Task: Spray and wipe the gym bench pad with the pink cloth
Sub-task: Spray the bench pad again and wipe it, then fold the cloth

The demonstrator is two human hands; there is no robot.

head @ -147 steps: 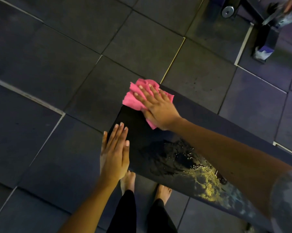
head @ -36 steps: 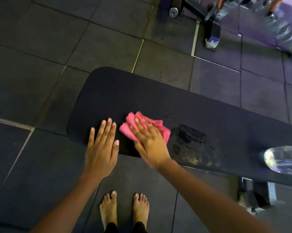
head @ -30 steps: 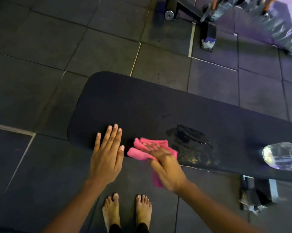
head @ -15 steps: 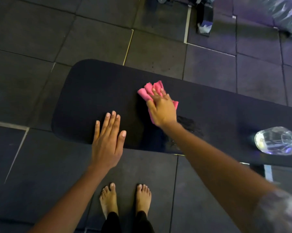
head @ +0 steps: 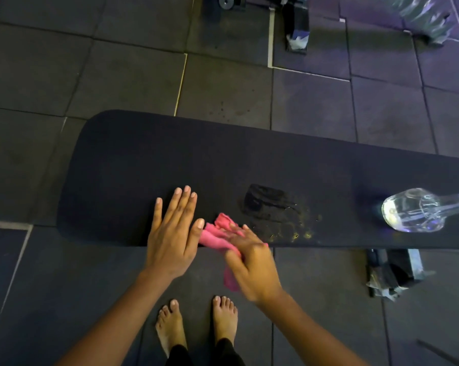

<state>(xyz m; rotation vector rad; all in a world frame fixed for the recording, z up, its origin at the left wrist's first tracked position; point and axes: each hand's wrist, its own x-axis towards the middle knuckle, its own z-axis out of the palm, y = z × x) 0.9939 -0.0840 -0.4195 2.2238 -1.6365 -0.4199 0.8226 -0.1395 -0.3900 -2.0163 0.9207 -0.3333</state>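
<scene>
The black gym bench pad (head: 170, 159) runs across the view from left to right. My right hand (head: 252, 265) holds the pink cloth (head: 212, 235) at the pad's near edge, part of the cloth hanging over the side. My left hand (head: 174, 233) lies flat on the pad with fingers spread, its thumb touching the cloth. A wet patch (head: 273, 215) shines on the pad just right of the cloth. A clear spray bottle (head: 418, 210) lies on its side on the pad at the right.
Dark rubber floor tiles (head: 91, 75) surround the bench. A bench support foot (head: 393, 273) stands under the pad at the right. Other gym equipment frames (head: 297, 25) stand at the top. My bare feet (head: 196, 326) are close to the bench.
My right hand has pulled the pink cloth from the pad's far side back to the near edge, next to my left hand. The left hand stayed flat on the pad.
</scene>
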